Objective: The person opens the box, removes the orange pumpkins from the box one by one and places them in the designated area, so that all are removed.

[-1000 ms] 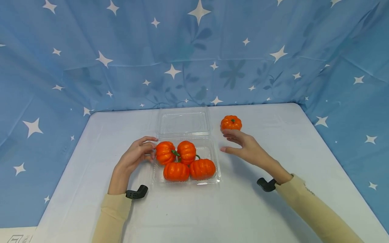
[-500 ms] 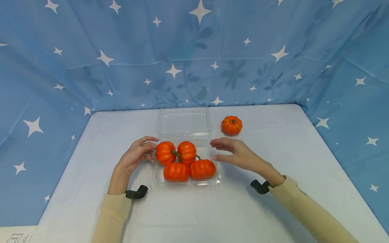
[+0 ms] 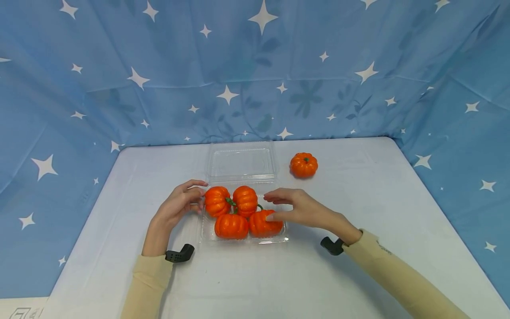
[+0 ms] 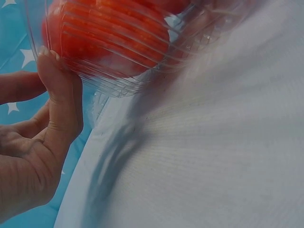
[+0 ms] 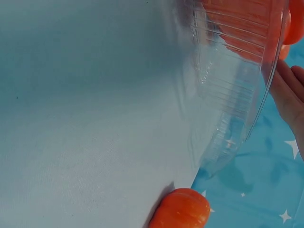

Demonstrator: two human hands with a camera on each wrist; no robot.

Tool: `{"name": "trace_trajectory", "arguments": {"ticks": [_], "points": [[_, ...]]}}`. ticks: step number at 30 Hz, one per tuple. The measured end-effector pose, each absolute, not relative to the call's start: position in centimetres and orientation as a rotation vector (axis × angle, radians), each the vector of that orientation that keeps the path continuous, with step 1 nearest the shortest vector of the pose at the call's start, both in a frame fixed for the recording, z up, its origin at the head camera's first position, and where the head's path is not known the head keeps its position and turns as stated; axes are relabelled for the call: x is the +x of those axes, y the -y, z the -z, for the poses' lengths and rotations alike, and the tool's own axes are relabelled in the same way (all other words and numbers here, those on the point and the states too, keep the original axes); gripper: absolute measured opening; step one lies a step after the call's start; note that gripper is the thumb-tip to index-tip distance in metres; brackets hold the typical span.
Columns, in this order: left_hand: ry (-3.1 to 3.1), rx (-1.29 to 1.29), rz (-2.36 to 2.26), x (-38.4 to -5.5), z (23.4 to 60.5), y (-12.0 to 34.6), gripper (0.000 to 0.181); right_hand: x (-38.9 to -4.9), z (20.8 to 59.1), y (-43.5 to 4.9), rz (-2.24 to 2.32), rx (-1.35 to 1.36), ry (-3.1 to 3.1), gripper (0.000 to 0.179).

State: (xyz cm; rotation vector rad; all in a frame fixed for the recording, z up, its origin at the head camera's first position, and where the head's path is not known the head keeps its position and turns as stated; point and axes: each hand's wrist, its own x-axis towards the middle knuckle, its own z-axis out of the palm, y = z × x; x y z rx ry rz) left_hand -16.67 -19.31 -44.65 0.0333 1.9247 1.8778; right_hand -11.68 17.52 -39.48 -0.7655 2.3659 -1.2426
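Observation:
A clear plastic clamshell box lies on the table with its lid folded back. Several orange toy pumpkins with green stems sit in its base, among them a back-left pumpkin and a front-right pumpkin. At the box's left side is my left hand; in the left wrist view its thumb touches the box's edge. My right hand reaches over the right side, fingers extended, its thumb in front of the front-right pumpkin; whether it touches that pumpkin I cannot tell.
Another orange pumpkin stands on the white table behind the right hand. The box's lid lies flat toward the back. A blue star-patterned curtain hangs behind and along both sides.
My right hand has moved left and nearer, from beside the lone pumpkin to over the box's right side. The left hand, the box and the pumpkins have stayed put.

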Motion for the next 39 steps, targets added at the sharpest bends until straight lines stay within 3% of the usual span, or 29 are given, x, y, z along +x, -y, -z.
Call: {"name": "trace_trajectory", "arguments": {"ticks": [39], "points": [[-1.918, 0.048, -1.899, -16.6, 44.7, 19.4, 0.042, -11.8, 39.7, -15.5, 0.950, -0.872, -2.305, 0.065]]}}
